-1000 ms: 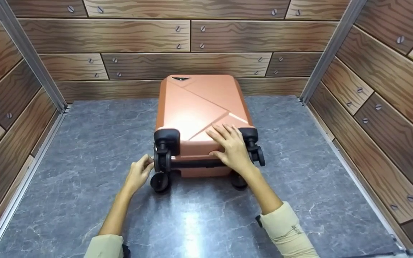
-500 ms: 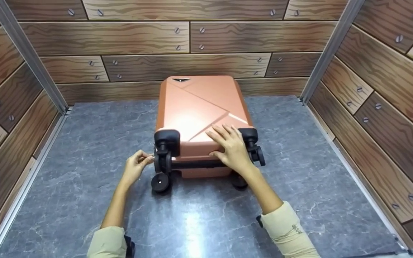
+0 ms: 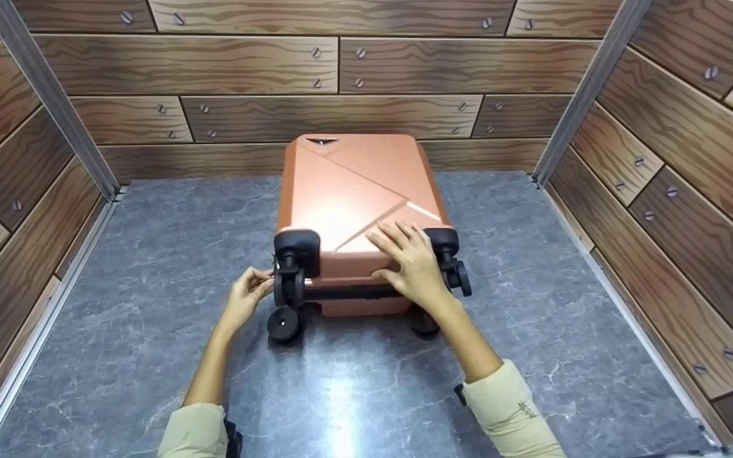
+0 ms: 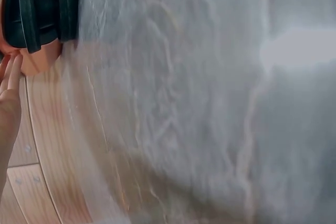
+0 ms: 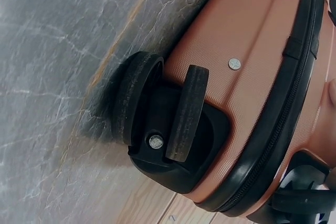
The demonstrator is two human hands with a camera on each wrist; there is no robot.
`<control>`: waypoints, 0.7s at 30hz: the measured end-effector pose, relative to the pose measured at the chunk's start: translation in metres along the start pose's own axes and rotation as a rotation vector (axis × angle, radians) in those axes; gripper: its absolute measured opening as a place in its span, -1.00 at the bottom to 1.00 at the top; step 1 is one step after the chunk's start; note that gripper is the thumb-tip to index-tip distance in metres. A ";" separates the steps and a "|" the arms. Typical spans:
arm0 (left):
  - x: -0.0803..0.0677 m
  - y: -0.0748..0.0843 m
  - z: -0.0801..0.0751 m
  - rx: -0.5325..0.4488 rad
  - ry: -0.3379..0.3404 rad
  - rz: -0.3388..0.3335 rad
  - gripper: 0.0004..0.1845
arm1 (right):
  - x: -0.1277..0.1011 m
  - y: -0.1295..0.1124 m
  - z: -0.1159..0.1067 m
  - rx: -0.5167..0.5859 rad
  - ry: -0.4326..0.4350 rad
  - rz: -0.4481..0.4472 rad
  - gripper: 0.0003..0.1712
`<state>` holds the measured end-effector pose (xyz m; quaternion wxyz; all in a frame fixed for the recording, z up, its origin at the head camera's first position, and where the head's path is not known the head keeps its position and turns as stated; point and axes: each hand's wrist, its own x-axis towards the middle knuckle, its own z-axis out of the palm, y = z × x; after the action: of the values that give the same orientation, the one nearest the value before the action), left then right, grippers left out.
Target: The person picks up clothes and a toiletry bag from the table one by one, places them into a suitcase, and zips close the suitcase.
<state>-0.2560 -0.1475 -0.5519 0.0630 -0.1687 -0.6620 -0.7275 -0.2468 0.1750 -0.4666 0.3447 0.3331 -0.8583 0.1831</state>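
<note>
A copper-coloured hard-shell suitcase [image 3: 357, 178] lies flat, its black caster wheels [image 3: 289, 283] facing me. My left hand [image 3: 242, 299] reaches to its left side, just behind the front wheels, with thumb and fingers pinching at the height of the zipper seam. The wheel partly hides those fingertips. In the left wrist view the fingers [image 4: 11, 72] meet the shell beside a wheel pair. My right hand [image 3: 412, 264] rests on the top face near the right wheels, fingers spread and thumb over the front edge. A black zipper [image 5: 286, 103] rings the case in the right wrist view.
Grey marble-patterned flooring [image 3: 175, 254] surrounds the suitcase. Wood-plank-patterned walls [image 3: 214, 63] stand behind it and on both sides, joined by metal corner posts [image 3: 570, 114]. The suitcase's far end is close to the back wall.
My left hand has shifted slightly at the suitcase's side, its fingers straightening and then drawing a little closer to the wheel. The right hand and the suitcase have stayed in place.
</note>
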 end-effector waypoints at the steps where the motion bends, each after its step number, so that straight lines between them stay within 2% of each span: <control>1: 0.001 -0.003 0.000 -0.009 -0.003 -0.002 -0.91 | 0.000 0.000 0.000 0.002 0.000 0.000 -0.20; 8: 0.001 -0.012 0.001 -0.043 0.005 0.010 -0.88 | -0.001 0.000 -0.002 0.003 0.000 -0.006 -0.19; 15: 0.006 -0.013 0.000 -0.100 0.062 -0.009 -0.93 | 0.000 0.000 -0.001 0.006 -0.020 0.006 -0.19; 21: 0.008 -0.013 0.000 -0.055 0.093 -0.055 -0.95 | -0.001 -0.001 -0.001 0.016 -0.008 0.006 -0.20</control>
<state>-0.2672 -0.1454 -0.5614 0.0690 -0.1179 -0.6427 -0.7538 -0.2451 0.1747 -0.4662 0.3382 0.3340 -0.8591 0.1900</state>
